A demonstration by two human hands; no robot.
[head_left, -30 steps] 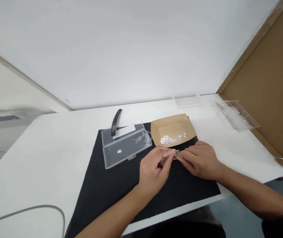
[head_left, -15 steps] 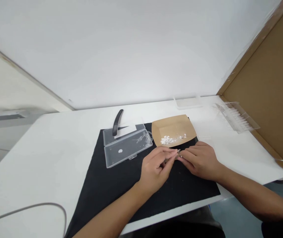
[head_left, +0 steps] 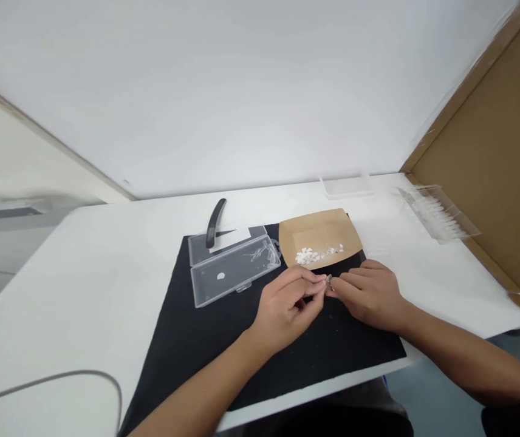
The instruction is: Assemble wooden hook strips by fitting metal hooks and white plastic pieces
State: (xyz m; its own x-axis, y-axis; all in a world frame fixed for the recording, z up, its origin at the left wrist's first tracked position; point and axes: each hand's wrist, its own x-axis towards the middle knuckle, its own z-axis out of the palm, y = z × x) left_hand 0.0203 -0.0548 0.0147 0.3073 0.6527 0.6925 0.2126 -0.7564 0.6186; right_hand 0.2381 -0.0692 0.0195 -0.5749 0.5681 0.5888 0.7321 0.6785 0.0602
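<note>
My left hand (head_left: 290, 303) is closed, thumb and fingertips pinched on something too small and covered to make out. Right against it, my right hand (head_left: 369, 295) wraps round a small shiny metal tool, probably a nail clipper (head_left: 330, 282); only its end shows between the hands. Both hands meet over the black mat (head_left: 196, 346). Just beyond them lies a brown paper tray (head_left: 314, 229) with a heap of small white chips (head_left: 308, 256). To the left is an open clear plastic case (head_left: 208, 288), holding several clear slivers (head_left: 266, 254) and one white oval piece (head_left: 220, 276).
A black curved nail file (head_left: 215, 223) rests over a white card (head_left: 232, 239) on the case's lid. At the right stands a clear box of pale nail tips (head_left: 440, 215), near a cardboard panel (head_left: 492, 152). A clear tray (head_left: 344, 186) is by the wall; a cable (head_left: 59, 377) crosses the front left.
The fingers have shifted slightly where the hands meet, and the metal tool's end has turned a little. Left fingertips are closer together. Tray and case stay put.
</note>
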